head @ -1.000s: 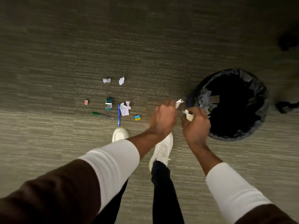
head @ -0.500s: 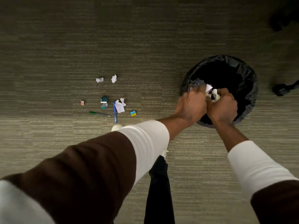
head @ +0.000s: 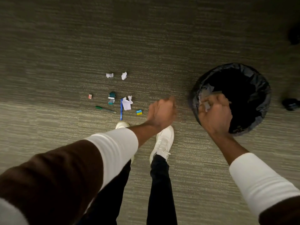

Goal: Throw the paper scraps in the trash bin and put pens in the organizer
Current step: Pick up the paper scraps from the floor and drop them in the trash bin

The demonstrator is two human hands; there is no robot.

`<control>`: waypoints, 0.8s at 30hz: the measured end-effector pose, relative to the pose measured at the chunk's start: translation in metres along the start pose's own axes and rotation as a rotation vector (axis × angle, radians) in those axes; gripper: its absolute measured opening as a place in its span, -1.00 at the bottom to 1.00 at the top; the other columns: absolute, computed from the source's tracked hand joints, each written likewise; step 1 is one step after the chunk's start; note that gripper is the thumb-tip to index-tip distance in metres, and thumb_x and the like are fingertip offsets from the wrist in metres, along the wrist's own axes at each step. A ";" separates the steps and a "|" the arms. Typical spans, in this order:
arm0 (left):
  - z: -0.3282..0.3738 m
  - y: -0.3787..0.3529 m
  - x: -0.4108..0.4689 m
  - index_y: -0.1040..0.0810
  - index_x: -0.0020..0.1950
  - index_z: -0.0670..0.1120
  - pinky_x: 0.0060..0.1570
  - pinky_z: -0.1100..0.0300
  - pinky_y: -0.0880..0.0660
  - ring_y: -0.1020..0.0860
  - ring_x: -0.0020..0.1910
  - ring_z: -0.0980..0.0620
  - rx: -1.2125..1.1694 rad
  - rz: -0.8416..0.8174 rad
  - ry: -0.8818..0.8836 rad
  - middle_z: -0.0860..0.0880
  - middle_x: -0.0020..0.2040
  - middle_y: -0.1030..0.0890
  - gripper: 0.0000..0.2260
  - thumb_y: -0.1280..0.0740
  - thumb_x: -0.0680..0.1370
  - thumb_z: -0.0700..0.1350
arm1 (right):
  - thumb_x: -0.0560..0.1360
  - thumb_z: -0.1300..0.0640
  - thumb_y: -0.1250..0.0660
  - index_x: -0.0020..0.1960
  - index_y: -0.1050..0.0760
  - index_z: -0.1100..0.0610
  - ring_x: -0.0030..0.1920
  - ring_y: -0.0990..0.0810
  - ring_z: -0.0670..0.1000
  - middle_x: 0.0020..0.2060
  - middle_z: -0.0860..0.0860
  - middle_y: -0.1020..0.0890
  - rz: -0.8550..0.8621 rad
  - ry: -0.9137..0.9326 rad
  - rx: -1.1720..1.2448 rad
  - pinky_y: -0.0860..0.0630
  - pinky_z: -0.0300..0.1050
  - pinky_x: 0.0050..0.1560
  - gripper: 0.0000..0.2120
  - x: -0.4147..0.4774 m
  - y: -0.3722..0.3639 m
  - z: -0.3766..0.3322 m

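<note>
The black-lined trash bin [head: 253, 78] stands on the carpet at right, with pale scraps against its inner left wall. My right hand [head: 214, 116] hovers over the bin's near-left rim with its fingers spread. My left hand [head: 162, 112], blurred, is over the carpet left of the bin, loosely curled and holding nothing. White paper scraps lie on the floor: two further out [head: 109, 75] [head: 124, 75], and a flat one [head: 126, 105] with a crumpled one [head: 130, 99]. A green pen [head: 105, 109] and a blue pen [head: 121, 109] lie beside them. No organizer is in view.
Near the pens lie a teal object [head: 112, 98], a small orange piece [head: 90, 96] and a blue-and-yellow eraser [head: 139, 112]. My white shoes [head: 162, 140] stand just below the litter. Dark chair casters [head: 290, 103] sit right of the bin.
Both hands carried scraps over the bin. Now the left hand has pulled back left, empty, and the right hand has spread its fingers over the rim.
</note>
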State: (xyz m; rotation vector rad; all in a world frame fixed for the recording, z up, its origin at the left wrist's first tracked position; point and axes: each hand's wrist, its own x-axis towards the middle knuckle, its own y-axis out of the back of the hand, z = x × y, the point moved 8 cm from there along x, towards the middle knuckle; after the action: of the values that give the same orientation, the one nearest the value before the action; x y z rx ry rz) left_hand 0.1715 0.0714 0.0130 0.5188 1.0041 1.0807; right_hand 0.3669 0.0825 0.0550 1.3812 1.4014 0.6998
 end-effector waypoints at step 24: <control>-0.303 -0.122 0.055 -0.21 0.63 -0.09 0.30 -0.20 -0.54 -0.08 0.69 -0.26 0.559 -0.310 -0.172 -0.21 0.71 -0.03 -0.35 -0.34 0.57 -0.32 | 0.48 0.05 -0.46 0.20 -0.55 0.08 0.14 -0.62 0.20 0.10 0.13 -0.59 -0.658 0.549 -0.249 -0.62 0.05 0.02 -0.69 -0.015 -0.375 -0.125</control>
State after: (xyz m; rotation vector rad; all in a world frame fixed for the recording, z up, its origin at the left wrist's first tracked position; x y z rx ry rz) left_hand -0.0278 0.0372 -0.2496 0.8574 1.1881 0.4613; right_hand 0.1108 0.0307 -0.2420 0.4770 1.9782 0.7949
